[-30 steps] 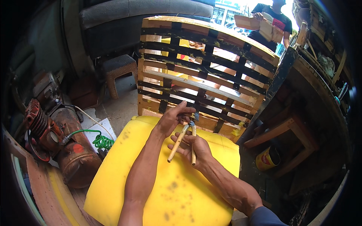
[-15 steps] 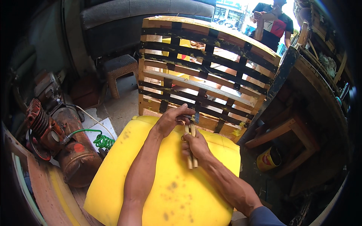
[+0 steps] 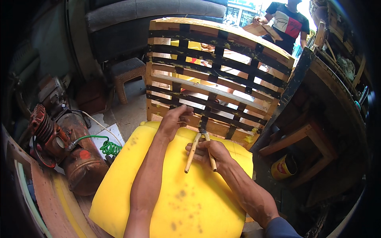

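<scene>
Gripping pincers (image 3: 193,152) in head view: right hand (image 3: 216,150), fingers around parted handles (image 3: 188,163). Pincer head (image 3: 203,131) ahead of it, near black webbing (image 3: 216,72). Left hand (image 3: 172,122) farther left, fingers bent; cannot tell if pinching anything. Yellow foam (image 3: 186,198) beneath both hands.

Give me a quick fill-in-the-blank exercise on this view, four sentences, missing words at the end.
1. The person's ____ hand holds the two-handled tool.
2. The spotted foam block under the forearms is coloured ____.
3. The crisscrossed straps on the wooden frame are coloured ____.
4. The coiled green hose is nearer the picture's ____ edge than its opposite side edge.

Missing words: right; yellow; black; left.
</scene>
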The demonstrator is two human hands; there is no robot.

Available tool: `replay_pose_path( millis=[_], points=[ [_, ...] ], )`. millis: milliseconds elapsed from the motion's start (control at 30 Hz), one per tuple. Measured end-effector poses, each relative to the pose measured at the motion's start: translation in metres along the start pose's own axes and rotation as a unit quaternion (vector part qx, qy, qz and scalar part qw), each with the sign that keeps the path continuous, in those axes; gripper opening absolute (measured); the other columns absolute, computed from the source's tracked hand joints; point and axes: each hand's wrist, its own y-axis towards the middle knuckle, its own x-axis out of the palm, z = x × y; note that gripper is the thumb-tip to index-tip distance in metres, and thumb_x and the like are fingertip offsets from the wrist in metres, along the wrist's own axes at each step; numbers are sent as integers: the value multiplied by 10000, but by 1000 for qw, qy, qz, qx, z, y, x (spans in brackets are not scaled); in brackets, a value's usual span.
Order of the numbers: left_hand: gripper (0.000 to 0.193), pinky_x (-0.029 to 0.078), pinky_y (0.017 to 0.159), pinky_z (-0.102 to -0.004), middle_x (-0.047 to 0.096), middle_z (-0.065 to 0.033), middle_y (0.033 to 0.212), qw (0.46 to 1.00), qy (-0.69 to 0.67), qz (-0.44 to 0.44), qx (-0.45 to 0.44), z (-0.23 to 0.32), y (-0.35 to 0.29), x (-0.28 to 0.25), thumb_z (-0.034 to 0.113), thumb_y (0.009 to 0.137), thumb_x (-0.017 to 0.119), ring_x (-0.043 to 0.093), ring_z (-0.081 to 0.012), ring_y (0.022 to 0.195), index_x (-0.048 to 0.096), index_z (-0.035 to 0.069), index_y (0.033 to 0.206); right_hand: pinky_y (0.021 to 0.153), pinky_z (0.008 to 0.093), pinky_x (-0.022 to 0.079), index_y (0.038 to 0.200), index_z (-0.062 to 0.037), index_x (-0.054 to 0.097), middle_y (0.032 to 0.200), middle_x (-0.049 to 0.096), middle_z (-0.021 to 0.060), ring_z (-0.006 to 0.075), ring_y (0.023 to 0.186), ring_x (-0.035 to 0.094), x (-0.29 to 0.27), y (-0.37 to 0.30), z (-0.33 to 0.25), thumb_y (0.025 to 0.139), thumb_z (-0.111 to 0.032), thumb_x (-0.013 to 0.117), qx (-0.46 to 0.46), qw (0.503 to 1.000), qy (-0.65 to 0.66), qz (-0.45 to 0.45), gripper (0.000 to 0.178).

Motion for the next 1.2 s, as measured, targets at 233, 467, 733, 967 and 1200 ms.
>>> replay_pose_path(
  millis=[233, 467, 733, 967, 1200],
  points=[
    [311, 455, 730, -279, 698, -7, 1011, 986, 143, 21, -78, -8, 3, 0, 339, 1063, 567, 599, -101, 821, 715, 81, 1153, 1020, 524, 615, 1389, 80, 304, 1328, 531, 322, 409, 1239, 618, 27, 2, 15, 1045, -22, 348, -61, 997, 42, 9, 362],
    [348, 466, 657, -281, 702, -13, 979, 983, 167, 38, -68, -18, 9, -12, 352, 1056, 546, 605, -102, 749, 720, 62, 1138, 515, 301, 509, 1132, -33, 424, 906, 523, 72, 139, 657, 535, 35, 18, 33, 1086, -134, 445, -97, 991, -11, 86, 112],
    [368, 507, 681, -305, 720, -58, 934, 962, 261, 62, 51, -29, 14, -2, 353, 1025, 594, 632, -137, 753, 735, 17, 1082, 574, 307, 551, 1160, -1, 484, 941, 601, 81, 142, 717, 606, -8, -19, -18, 1052, -104, 496, -15, 977, -212, 31, 149],
    [428, 541, 832, -366, 720, -161, 988, 915, 379, 19, 140, -40, 9, 35, 390, 995, 632, 698, -240, 900, 723, 2, 1150, 829, 379, 664, 1384, 48, 354, 1186, 623, 199, 254, 983, 701, -20, -51, -6, 995, -9, 505, 19, 991, -133, 9, 421],
    [412, 539, 769, -341, 670, -108, 1017, 966, 257, 15, -21, -36, 4, 39, 360, 967, 678, 664, -189, 820, 618, 24, 1198, 827, 378, 666, 1384, 52, 348, 1204, 628, 206, 261, 993, 706, -26, -48, -9, 1011, -13, 501, 20, 990, -142, -4, 408]
  ],
)
